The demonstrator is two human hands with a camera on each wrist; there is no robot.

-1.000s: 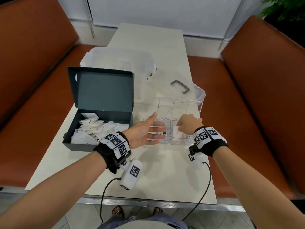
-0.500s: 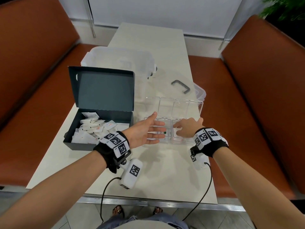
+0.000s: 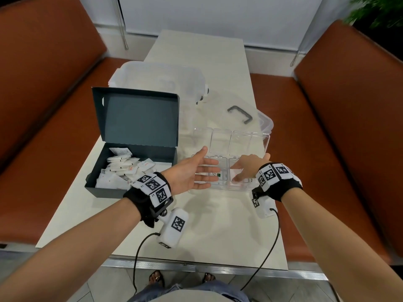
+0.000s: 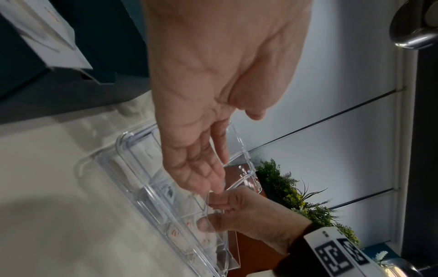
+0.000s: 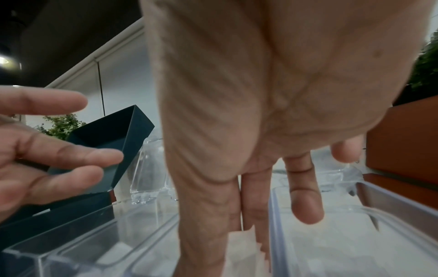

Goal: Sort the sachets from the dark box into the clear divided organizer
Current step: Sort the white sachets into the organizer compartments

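While the open dark cardboard box (image 3: pixel 130 153) sits at the left of the pale bench (image 3: pixel 196 225) with a heap of small white sachets (image 3: pixel 122 171) inside, the clear divided plastic organizer (image 3: pixel 231 162) lies just to its right, lid raised. From the head view, the left hand (image 3: pixel 192 173) hovers palm-up over the organizer's left cells, fingers straight, its grip slack and empty. The right hand (image 3: pixel 248 168) reaches down into a middle cell, where a white sachet with red print (image 3: pixel 236 173) lies by its fingertips. Behind stand a frosted plastic tub (image 3: pixel 159 81) and a clear lid with a grey handle (image 3: pixel 241 113).

Seen from the left wrist, the left hand (image 4: pixel 213 93) is spread flat above the organizer (image 4: pixel 151 202), and the right hand (image 4: pixel 246 213) dips into it.

Seen from the right wrist, the right hand's fingers (image 5: pixel 305 196) point straight down into the organizer (image 5: pixel 99 249), resting on a white sachet (image 5: pixel 244 249); that grip is loose, clasping nothing. The dark box (image 5: pixel 113 146) stands beyond.
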